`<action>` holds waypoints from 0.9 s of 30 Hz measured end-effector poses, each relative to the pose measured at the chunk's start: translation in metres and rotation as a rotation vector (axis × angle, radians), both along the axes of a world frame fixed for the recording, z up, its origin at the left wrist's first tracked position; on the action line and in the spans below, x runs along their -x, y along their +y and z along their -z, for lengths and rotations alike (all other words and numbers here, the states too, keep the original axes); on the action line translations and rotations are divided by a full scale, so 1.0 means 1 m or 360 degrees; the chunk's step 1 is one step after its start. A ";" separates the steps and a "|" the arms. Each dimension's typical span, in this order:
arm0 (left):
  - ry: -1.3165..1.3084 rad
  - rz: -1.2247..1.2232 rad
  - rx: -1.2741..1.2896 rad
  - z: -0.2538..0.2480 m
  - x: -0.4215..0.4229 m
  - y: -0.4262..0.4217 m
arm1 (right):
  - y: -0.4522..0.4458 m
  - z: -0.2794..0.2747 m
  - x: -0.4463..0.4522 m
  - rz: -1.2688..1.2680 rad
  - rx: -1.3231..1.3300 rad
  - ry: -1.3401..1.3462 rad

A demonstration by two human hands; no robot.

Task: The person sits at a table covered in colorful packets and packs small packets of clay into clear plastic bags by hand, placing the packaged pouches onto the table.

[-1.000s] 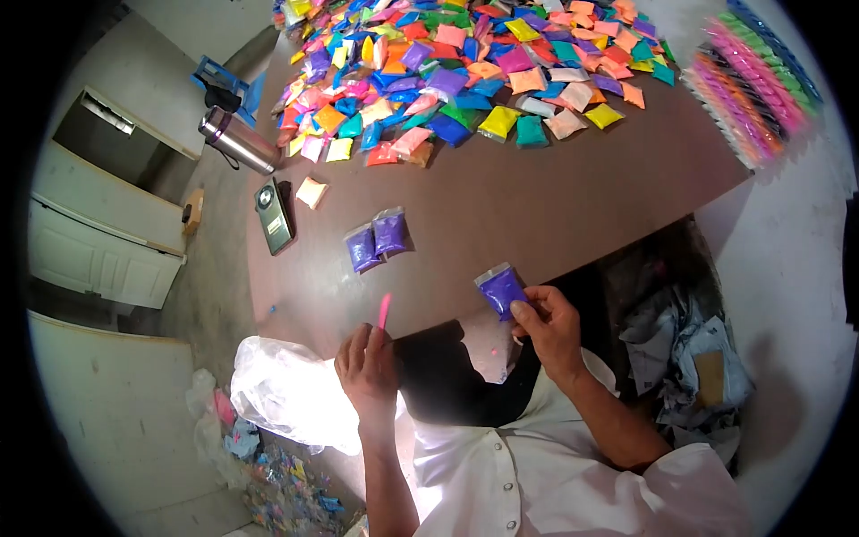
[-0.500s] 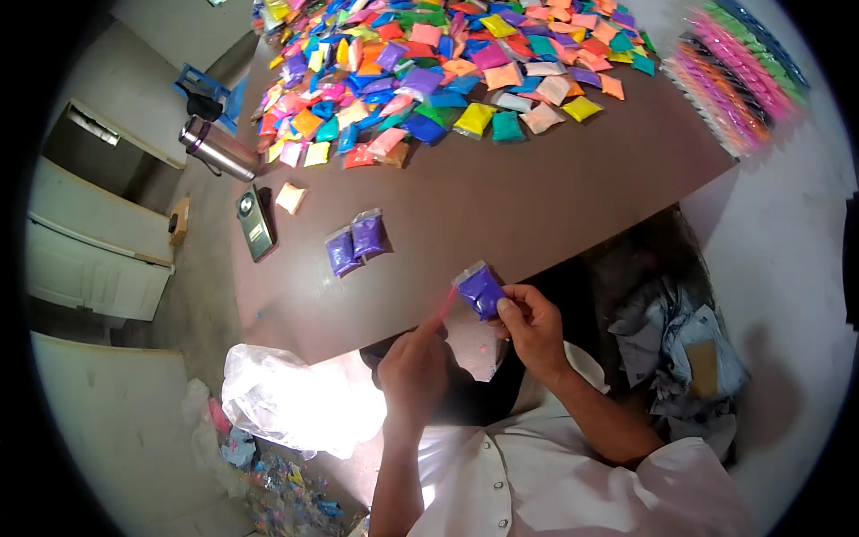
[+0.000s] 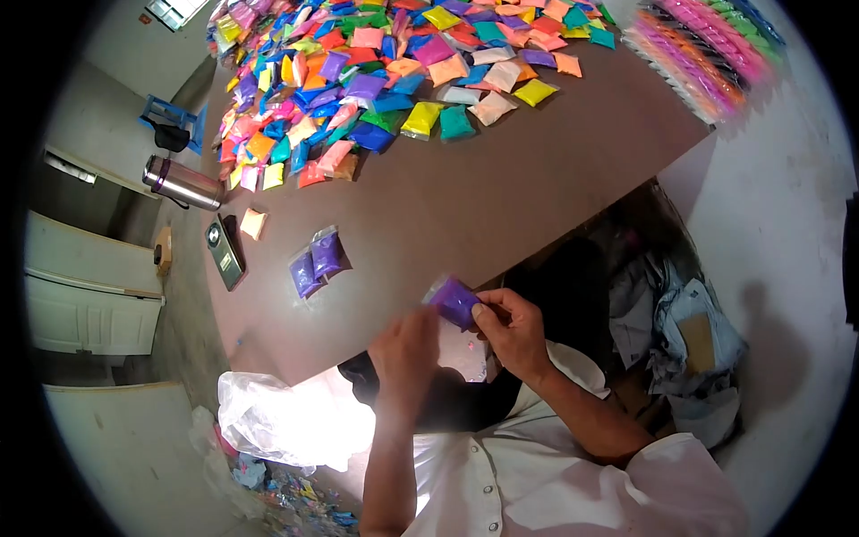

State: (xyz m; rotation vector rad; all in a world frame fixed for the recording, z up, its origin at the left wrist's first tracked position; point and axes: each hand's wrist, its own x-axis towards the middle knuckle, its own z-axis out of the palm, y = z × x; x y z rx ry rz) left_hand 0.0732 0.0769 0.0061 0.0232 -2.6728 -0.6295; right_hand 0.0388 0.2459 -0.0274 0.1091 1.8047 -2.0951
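Moderate indoor light, uneven; a blown-out white glare swallows detail on the plastic bag [image 3: 295, 419]; a soft sheen lies on the near left of the counter [image 3: 429, 206]; a shadow falls on the right wall [image 3: 805, 242]; the left hand [image 3: 404, 353] is motion-blurred; fisheye distortion bends the edges, with black corners.

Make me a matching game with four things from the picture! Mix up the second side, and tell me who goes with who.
1. Right hand
2. Vacuum flask
3. Phone
4. Plastic bag

A. Dark, beside a peach packet
B. See-through and crumpled
C. Gripping a purple packet
D. Silver, with a strap

Right pairs: 1-C, 2-D, 3-A, 4-B
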 end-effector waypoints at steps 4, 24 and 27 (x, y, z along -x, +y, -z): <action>0.0059 -0.0089 -0.0151 0.000 0.013 0.001 | 0.009 0.003 0.003 0.0069 0.0003 -0.0006; 0.0007 0.0063 0.0087 -0.002 -0.008 0.003 | 0.011 0.000 0.005 0.0204 0.0044 -0.0102; 0.0100 0.0222 -0.0031 0.001 -0.010 0.017 | 0.009 0.005 0.005 0.0222 0.0134 -0.0140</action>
